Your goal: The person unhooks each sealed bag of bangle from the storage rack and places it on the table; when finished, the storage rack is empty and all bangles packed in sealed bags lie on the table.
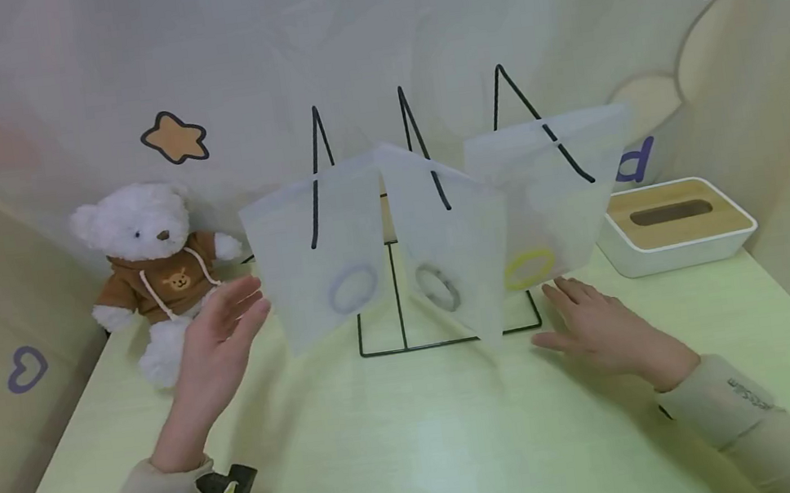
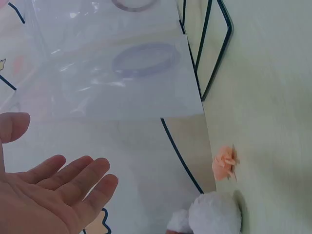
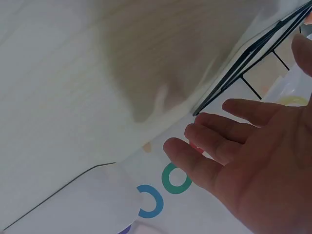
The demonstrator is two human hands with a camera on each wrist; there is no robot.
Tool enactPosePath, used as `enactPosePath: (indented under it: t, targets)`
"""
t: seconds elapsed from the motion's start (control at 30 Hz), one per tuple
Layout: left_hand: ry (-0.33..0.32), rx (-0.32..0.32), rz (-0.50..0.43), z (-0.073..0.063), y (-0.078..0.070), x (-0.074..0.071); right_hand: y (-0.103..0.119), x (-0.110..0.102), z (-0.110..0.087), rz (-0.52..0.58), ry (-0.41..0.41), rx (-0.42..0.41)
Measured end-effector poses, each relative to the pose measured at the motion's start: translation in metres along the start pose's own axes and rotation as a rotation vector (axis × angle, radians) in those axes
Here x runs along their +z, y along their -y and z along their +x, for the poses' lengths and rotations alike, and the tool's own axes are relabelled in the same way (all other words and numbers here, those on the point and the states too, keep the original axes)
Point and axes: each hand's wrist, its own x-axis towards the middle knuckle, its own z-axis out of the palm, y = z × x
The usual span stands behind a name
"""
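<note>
Three translucent bags hang side by side on the prongs of a black wire rack (image 1: 422,347). A purple ring (image 1: 353,288) shows through the left bag (image 1: 290,235), a grey one (image 1: 437,287) through the middle bag (image 1: 462,226), and a yellow one (image 1: 529,269) through the right bag (image 1: 528,181). My left hand (image 1: 218,342) is raised beside the left bag, fingers extended and holding nothing. Below the right bag, near the rack's right corner, my right hand (image 1: 601,328) is spread low over the table. In the right wrist view its palm (image 3: 263,161) holds nothing.
A white teddy bear (image 1: 148,227) in a brown hoodie sits at the back left. At the back right stands a white tissue box (image 1: 691,247) with a wooden lid. Behind everything hangs a printed curtain (image 1: 252,50). A small peach-coloured tuft (image 2: 225,163) appears in the left wrist view.
</note>
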Motion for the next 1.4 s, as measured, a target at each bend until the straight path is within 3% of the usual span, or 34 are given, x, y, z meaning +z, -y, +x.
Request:
enactPosePath:
  t: [0.37,0.83,1.4]
  targets:
    - [0.013,-0.065,-0.125,0.011,-0.005,0.018,0.002,0.011,0.011,0.001,-0.051,-0.048]
    - [-0.03,-0.008,-0.256,0.02,-0.006,0.027,-0.001,0.017,0.016,0.02,0.037,0.038]
    - [-0.144,0.055,-0.371,0.025,-0.018,0.033,0.003,0.016,0.023,0.004,-0.014,0.007]
